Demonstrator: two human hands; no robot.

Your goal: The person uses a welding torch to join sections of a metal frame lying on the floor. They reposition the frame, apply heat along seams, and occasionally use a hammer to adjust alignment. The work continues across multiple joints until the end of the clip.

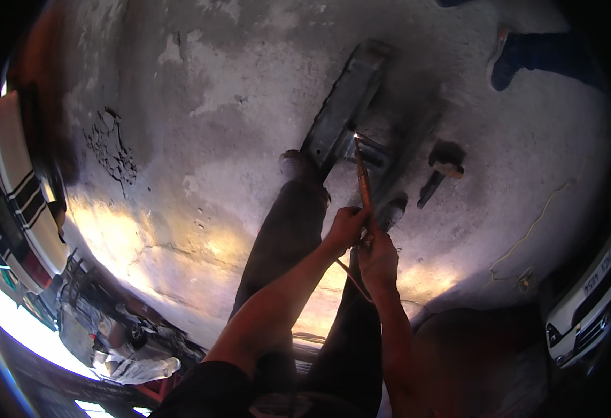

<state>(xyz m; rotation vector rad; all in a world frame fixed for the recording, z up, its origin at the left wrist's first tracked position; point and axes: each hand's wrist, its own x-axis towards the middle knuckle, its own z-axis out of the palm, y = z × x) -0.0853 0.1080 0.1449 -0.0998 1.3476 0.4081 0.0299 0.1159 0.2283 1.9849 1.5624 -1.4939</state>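
Both hands are shut around one thin rod. The left hand grips it from the left side, and the right hand grips it just below, so the two hands touch. From the hands the rod runs up and away from the person, almost straight, leaning a little to the left. Its far tip glows bright white where it meets a long grey metal bar lying on the floor. The bar slants, with its far end up and to the right. One shoe stands on the near end of the bar, left of the tip. A hammer lies on the floor, off to the right of the rod, apart from both hands.
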